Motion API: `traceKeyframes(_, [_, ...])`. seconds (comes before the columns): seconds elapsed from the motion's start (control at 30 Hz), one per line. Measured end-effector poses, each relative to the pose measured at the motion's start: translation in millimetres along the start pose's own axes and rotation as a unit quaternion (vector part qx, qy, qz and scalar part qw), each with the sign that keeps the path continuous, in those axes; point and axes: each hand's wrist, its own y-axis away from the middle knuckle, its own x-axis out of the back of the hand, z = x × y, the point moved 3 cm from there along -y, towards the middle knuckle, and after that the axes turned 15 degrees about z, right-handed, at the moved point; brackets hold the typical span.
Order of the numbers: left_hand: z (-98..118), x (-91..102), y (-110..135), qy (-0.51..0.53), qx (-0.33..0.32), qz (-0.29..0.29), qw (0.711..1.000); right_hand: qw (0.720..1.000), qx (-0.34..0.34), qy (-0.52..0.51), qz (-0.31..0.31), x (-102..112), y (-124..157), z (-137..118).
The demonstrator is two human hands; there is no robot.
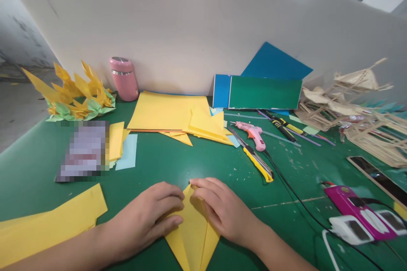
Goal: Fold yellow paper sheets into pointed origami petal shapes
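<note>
A sheet of yellow paper, folded into a kite-like shape with creases running to a point, lies on the green table at the near edge. My left hand rests against its left side, fingers curled and thumb along the paper edge. At the paper's top corner, the fingertips of my right hand are closed on the tip, with the palm over its right side. The part of the paper beneath my right fingers is hidden.
Yellow paper strips lie left. Behind are stacked yellow sheets, a pink thermos, and a paper flower crown. Rightward lie a yellow utility knife, a pink glue gun with a cord, a power strip, and wooden-stick models.
</note>
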Motion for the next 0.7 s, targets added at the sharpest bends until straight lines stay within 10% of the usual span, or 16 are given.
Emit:
traceKeyframes(0.33, [6.3, -7.5, 1.0, -0.146, -0.105, -0.054, 0.982, 0.999, 0.001, 0.019, -0.026, 0.9, -1.2, -3.1])
traceKeyframes(0.7, [-1.6, -12.6, 13.2, -0.147, -0.027, -0.026, 0.988, 0.999, -0.036, 0.032, -0.016, 1.7, -3.5, -1.0])
